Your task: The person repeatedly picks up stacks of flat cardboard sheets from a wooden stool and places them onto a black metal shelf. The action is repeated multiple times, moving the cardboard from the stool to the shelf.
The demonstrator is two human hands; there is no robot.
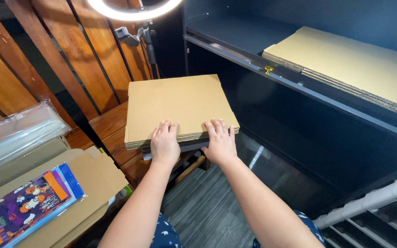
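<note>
A stack of flat brown cardboard sheets [175,103] lies on a dark stool in front of me. My left hand [164,143] rests palm down on the stack's near edge, fingers together. My right hand [220,141] lies beside it on the same edge, fingers slightly spread. Both hands press on the top sheet; neither one grips around anything that I can see.
A second pile of flat cardboard [345,64] lies on a dark shelf [272,73] at the right. At the lower left are an open cardboard box [93,179], a colourful packet [24,206] and a clear plastic bundle [14,133]. A ring light [134,9] hangs above wooden slats.
</note>
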